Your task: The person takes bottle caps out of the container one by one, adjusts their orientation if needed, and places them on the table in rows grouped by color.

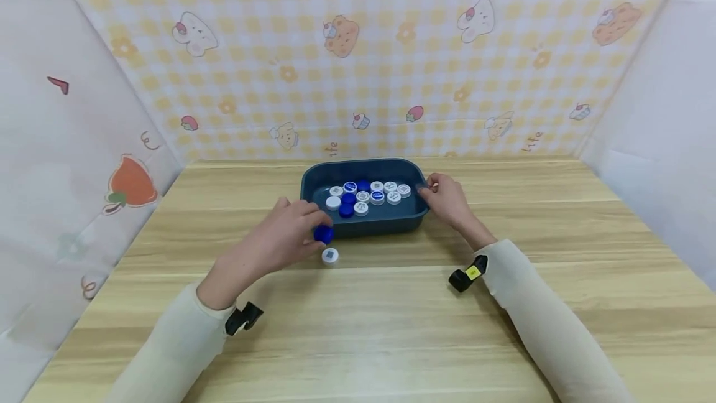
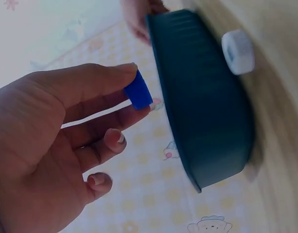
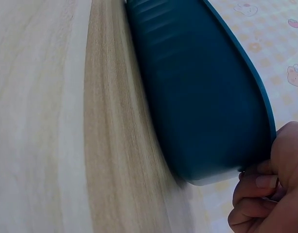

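Note:
My left hand (image 1: 279,235) pinches a blue bottle cap (image 1: 324,234) between thumb and fingertips, just outside the near left side of a dark teal plastic tub (image 1: 380,226). In the left wrist view the blue cap (image 2: 138,91) is held on edge, apart from the tub wall (image 2: 207,107). At the tub's right end, my right hand (image 1: 447,199) grips the rim with curled fingers, partly hidden by the rim in the right wrist view. Several white and blue caps (image 1: 363,196) lie inside the tub. One white cap (image 1: 330,256) sits on the table before it.
The wood-grain table (image 1: 358,328) reaches out on both sides of the tub. Behind it hangs a yellow checked cloth (image 1: 380,79) with cartoon prints, and white sheets (image 1: 660,142) stand at the sides.

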Action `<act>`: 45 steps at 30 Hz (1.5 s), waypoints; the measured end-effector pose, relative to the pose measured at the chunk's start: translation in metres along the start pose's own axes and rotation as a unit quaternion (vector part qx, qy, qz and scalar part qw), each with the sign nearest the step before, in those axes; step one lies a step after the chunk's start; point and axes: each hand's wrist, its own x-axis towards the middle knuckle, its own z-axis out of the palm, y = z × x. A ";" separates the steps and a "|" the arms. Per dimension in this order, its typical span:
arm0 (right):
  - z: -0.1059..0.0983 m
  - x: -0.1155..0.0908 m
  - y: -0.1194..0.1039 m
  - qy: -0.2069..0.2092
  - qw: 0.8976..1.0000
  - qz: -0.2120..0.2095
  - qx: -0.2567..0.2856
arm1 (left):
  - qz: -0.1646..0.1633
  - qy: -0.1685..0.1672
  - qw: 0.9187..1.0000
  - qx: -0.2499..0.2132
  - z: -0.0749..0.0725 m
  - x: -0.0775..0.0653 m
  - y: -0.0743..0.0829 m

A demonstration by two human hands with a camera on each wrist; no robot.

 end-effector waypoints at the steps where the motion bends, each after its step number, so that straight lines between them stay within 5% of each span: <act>1: 0.000 0.000 0.000 -0.001 1.000 0.000 0.002 | 0.006 -0.006 1.000 0.000 0.002 -0.002 0.001; 26: 0.003 0.001 -0.003 -0.011 1.000 0.000 0.001 | 0.089 -0.103 0.991 0.000 0.033 -0.027 0.020; 45: 0.000 0.000 0.000 -0.012 1.000 0.003 0.009 | 0.096 -0.133 0.986 -0.010 0.039 -0.025 0.030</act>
